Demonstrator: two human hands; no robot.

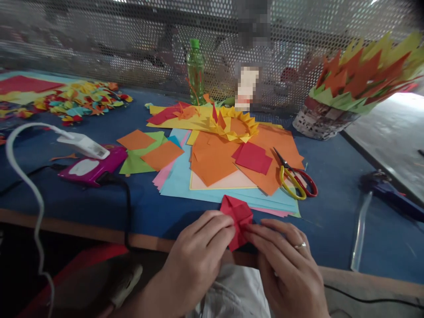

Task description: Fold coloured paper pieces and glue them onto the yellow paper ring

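Observation:
Near the table's front edge, a creased piece of red paper (236, 218) sits between my two hands. My left hand (202, 247) has its fingers closed on the paper's left side. On the right side, the fingertips of my right hand (286, 254), which wears a ring, press together on the same paper. Both thumbs are largely hidden. Just beyond lies a stack of light blue sheets (179, 185) topped with orange paper squares (208, 159) and red paper squares (253, 157). Scissors (291, 176) with one yellow and one red handle rest at the stack's right side.
A purple power strip (92, 170) with a white plug and cables lies left. Behind the stack are a yellow folded-paper ring (250, 130) and a green bottle (195, 73). A basket (324, 117) of paper points stands right, beyond a glue gun (394, 194). Paper scraps (89, 97) spread back left.

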